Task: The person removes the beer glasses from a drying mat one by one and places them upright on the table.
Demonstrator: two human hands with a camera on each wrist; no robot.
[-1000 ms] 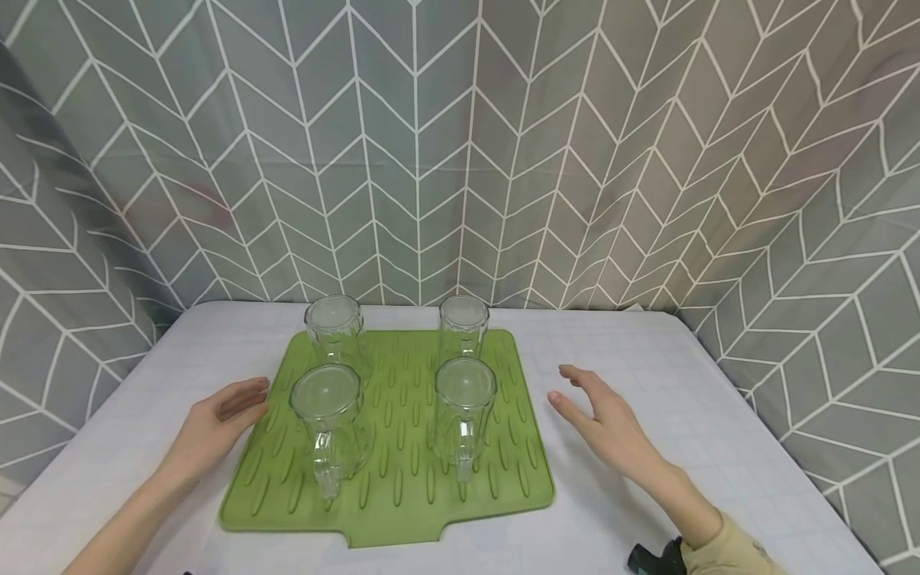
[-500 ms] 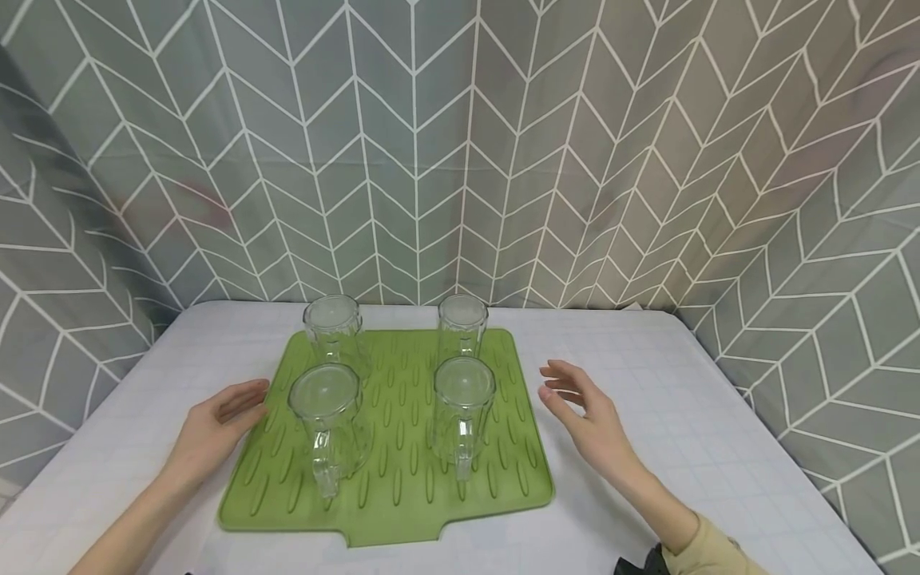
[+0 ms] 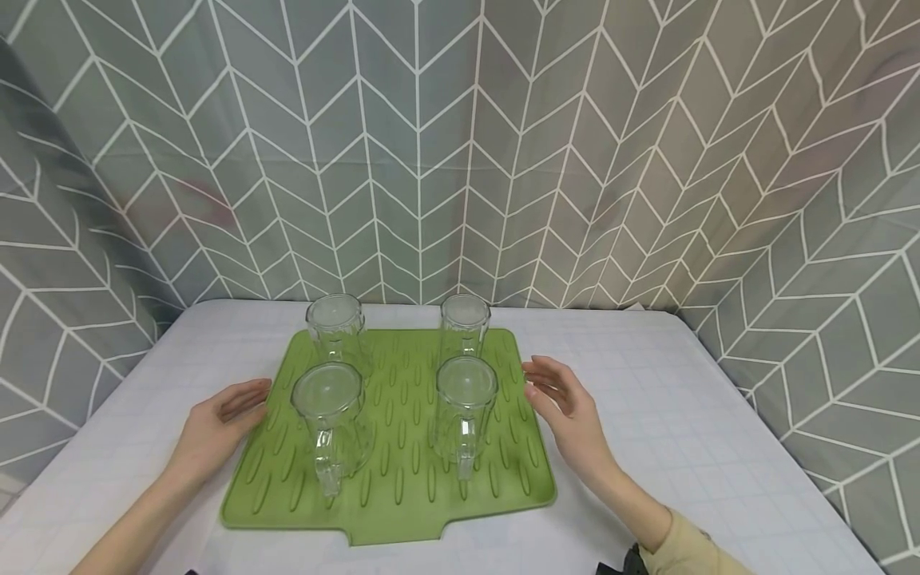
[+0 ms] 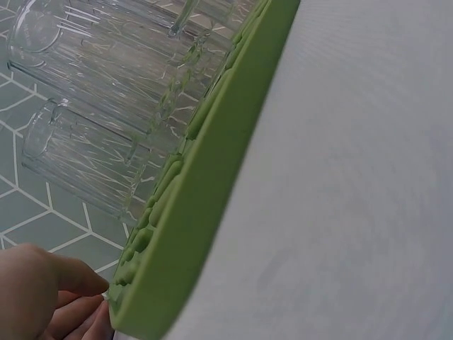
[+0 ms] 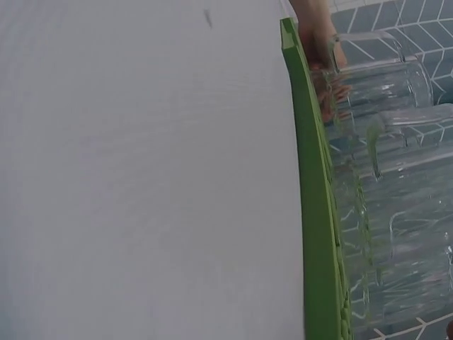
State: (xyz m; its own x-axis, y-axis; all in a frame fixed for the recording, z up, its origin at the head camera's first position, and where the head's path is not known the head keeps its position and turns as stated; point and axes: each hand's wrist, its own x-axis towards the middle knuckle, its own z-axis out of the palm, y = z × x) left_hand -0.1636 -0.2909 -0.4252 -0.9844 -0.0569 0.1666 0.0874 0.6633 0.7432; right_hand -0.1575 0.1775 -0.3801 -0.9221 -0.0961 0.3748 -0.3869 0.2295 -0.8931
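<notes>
Several clear glass mugs, one of them at the front right (image 3: 465, 407), stand upside down on a green ribbed drying mat (image 3: 395, 515). My left hand (image 3: 216, 427) is at the mat's left edge, thumb and fingers loosely bent; in the left wrist view its fingertips meet the mat's corner. At the right edge, my right hand (image 3: 571, 415) has its fingertips right at the rim, fingers softly curved with a gap between thumb and index. In the right wrist view, my right hand is mostly out of frame, and mugs (image 5: 410, 212) rise beside the mat's side (image 5: 315, 205).
The mat lies on a table with a white cloth (image 3: 632, 351). Behind and beside the table hangs a grey curtain (image 3: 460, 160) with white chevron lines. Part of a dark device (image 3: 625, 561) shows by the right sleeve (image 3: 683, 547).
My right hand has moved left, from over the white cloth to the mat's right edge, its fingers curving in. My left hand, the mat and the mugs have stayed put.
</notes>
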